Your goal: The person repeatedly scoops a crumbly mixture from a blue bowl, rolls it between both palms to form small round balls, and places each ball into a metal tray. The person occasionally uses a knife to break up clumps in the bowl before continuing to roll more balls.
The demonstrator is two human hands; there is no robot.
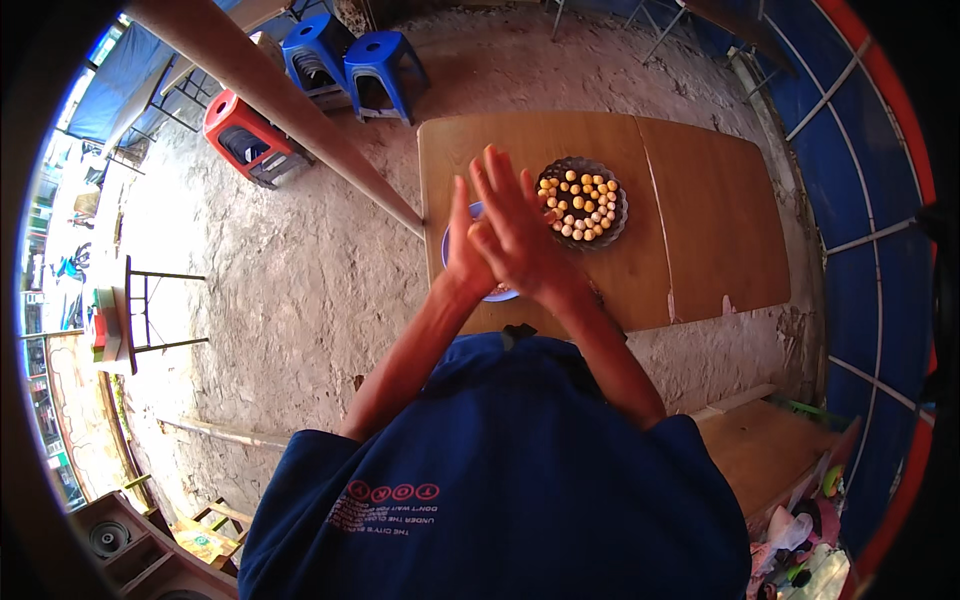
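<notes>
My left hand [466, 251] and my right hand [517, 236] are pressed palm to palm above the wooden table, the right lying partly over the left. Whatever may be between the palms is hidden. Below them sits a bowl with a blue-violet rim [502, 297], mostly covered by my hands; a little pinkish-brown content shows inside. Just right of my fingers stands a dark round tray with a scalloped edge [623, 217]. Several small pale-yellow balls [578, 202] lie on it, many in a ring around the edge and some nearer the middle.
The wooden tabletop [712, 225] has a seam across it. A thick pole [322, 135] slants down to its left edge. Blue plastic stools [379, 56] and a red one [232, 135] stand on the rough floor [315, 285]. A wooden bench [765, 450] is at lower right.
</notes>
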